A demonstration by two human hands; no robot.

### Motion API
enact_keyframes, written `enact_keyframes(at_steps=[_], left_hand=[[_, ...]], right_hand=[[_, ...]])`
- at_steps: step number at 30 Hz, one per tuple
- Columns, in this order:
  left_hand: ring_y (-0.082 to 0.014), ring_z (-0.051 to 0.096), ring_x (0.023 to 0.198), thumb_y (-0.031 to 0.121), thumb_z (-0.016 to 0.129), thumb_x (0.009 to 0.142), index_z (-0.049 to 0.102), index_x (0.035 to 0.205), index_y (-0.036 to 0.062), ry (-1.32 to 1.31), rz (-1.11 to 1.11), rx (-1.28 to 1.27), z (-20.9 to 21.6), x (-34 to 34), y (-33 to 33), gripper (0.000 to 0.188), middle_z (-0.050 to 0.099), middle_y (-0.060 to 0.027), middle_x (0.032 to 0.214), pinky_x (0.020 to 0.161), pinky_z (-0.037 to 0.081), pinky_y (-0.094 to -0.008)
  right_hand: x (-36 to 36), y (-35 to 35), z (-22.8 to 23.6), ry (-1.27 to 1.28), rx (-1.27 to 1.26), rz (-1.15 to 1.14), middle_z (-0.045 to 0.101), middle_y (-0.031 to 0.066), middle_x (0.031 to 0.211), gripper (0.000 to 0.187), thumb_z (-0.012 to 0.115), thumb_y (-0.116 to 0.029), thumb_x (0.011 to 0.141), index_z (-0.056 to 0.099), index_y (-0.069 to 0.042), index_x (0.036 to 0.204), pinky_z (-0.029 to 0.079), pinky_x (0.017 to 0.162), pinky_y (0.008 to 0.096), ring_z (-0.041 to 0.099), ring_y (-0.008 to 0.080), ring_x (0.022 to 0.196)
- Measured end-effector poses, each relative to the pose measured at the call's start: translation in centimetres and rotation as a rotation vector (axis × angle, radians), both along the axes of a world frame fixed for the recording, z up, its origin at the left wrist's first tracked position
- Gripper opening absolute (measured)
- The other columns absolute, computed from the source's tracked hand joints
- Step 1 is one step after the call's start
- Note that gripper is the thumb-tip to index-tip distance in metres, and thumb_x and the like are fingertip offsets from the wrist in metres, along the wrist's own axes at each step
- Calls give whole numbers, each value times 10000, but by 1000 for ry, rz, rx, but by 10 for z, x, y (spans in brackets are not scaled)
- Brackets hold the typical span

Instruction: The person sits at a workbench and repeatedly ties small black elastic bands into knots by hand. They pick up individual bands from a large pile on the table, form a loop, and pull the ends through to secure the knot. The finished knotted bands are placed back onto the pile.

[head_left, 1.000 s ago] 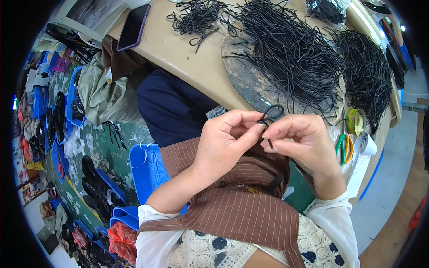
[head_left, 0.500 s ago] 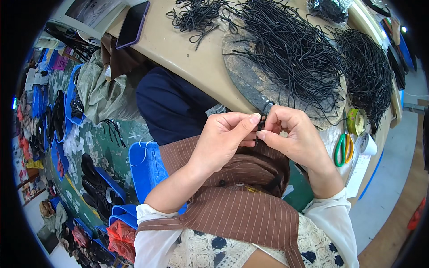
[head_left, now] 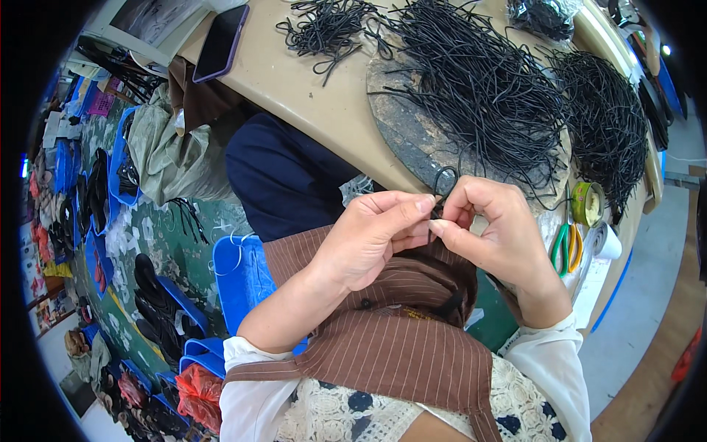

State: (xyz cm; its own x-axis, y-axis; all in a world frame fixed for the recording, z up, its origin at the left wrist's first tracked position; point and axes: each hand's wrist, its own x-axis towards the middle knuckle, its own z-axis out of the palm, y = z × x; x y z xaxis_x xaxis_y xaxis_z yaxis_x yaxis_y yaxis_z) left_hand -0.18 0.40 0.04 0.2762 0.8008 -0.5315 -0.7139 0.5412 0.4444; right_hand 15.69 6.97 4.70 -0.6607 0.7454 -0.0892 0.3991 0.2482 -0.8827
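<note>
A thin black cord (head_left: 445,174) is pinched between my two hands, above my lap at the table's front edge. It makes a small loop above my fingertips. My left hand (head_left: 375,234) grips it between thumb and forefinger. Right beside it, my right hand (head_left: 486,225) pinches the same cord with thumb and forefinger. The part between the fingertips is mostly hidden. Past my hands, a big heap of black cords (head_left: 482,92) lies across a worn round board (head_left: 398,125). A smaller bunch of knotted black cords (head_left: 324,29) sits farther left.
The tan table (head_left: 294,96) carries a phone (head_left: 221,44), another cord pile (head_left: 604,125), a green tin (head_left: 588,204), scissors with green and orange handles (head_left: 563,249) and a white roll (head_left: 608,241). Blue bins (head_left: 239,276) stand on the floor to the left.
Both hands have shifted slightly right, still pinching the cord. The loop above the fingertips looks larger and rounder.
</note>
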Motion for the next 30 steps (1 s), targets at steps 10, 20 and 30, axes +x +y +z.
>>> enact_keyframes(at_steps=[10,20,30], left_hand=[[-86,575,753,181,584,831,609,915,34,-97,-4,56,5,4,0,171,606,-21,824,739,464,-222],[-91,569,730,156,564,842,604,918,8,-117,35,133,16,1,2,171,609,-47,813,687,470,-223],[-113,592,717,117,557,841,583,872,-18,388,238,346,22,3,11,140,611,-78,830,678,509,-247]], right_hand=[[1,3,8,0,167,58,475,64,567,197,650,-69,671,461,-17,646,379,433,261,486,157,472],[0,3,12,15,312,-19,534,57,626,285,740,-154,645,504,-32,750,411,458,223,506,111,492],[3,-9,-9,334,-268,-260,560,-8,716,130,651,-42,750,542,-10,812,410,520,160,502,17,581]])
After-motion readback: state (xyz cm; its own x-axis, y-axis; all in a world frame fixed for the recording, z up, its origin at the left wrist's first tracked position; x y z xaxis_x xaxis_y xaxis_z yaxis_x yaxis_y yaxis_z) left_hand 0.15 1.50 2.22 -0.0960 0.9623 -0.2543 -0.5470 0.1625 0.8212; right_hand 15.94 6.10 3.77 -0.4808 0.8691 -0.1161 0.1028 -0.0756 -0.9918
